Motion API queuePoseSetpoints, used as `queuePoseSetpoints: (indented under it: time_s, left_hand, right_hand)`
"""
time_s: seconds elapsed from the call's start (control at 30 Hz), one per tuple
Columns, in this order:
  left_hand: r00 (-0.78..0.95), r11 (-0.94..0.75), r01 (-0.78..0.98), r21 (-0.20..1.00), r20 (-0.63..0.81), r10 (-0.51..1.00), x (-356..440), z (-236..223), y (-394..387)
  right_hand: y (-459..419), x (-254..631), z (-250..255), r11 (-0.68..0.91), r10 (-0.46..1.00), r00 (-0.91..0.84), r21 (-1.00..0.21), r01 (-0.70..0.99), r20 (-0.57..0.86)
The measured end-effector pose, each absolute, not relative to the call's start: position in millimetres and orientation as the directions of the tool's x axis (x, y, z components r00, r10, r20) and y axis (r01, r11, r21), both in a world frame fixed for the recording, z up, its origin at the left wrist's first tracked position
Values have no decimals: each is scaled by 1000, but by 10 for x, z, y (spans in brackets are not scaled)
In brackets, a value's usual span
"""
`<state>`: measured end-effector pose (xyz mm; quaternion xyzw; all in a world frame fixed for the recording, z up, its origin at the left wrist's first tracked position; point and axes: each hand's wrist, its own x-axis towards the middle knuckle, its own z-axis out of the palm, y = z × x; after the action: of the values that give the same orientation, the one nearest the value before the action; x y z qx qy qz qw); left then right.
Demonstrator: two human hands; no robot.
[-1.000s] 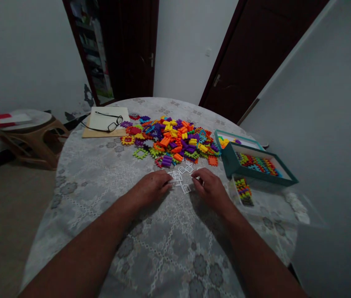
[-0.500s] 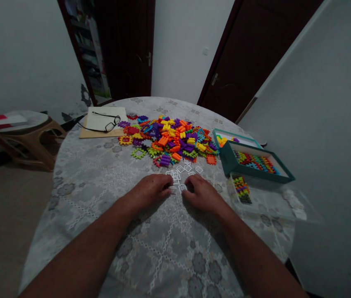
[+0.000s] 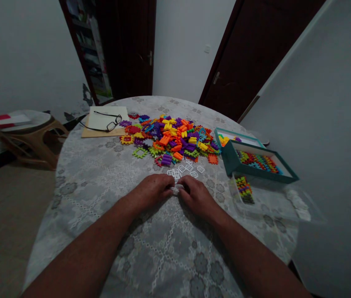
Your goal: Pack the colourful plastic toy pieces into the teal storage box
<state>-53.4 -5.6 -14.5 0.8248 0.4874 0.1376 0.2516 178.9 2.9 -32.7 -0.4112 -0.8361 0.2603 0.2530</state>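
My left hand [image 3: 156, 186] and right hand [image 3: 197, 195] narrowly pinch white pieces [image 3: 177, 188], nearer me than the coloured pile [image 3: 175, 140] | held count hidden, uncountable | glasses [image 3: 111, 126]: one, left of pile | teal boxes [image 3: 230, 160]: two, right

Two bare hands [image 3: 153, 188], bare wrists [image 3: 129, 205], bare forearms [image 3: 84, 248]

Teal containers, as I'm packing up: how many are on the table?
2: the front container, right of the heap, holding rows of pieces; the back container, just behind it, partly hidden.
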Motion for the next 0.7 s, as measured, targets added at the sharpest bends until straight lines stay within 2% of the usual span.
queuePoseSetpoints:
  time_s: [0.1, 0.2, 0.53, 0.63, 0.7]
  left_hand:
    - [474, -389, 738, 552, -13, 880, -528, -127, -62]
    - [454, -369, 754, 543, -24, 891, -519, -114, -61]
    - [402, -342, 771, 537, 6, 916, -530, -174, -48]
    - [418, -381, 791, 478, 32, 908, -544, -196, -44]
    - [413, -380, 798, 467, 36, 910, -550, -196, -42]
  right_hand:
    - [47, 1765, -407, 646, 747, -582, -557, 522, 321]
    - [53, 1764, -468, 670, 729, -597, -525, 525, 334]
    - [26, 1736, -393, 624, 762, -561, -596, 505, 323]
    - [67, 1738, -425, 639, 752, -532, -627, 445, 389]
    - [112, 1735, -462, 648, 759, -475, -587, 485, 445]
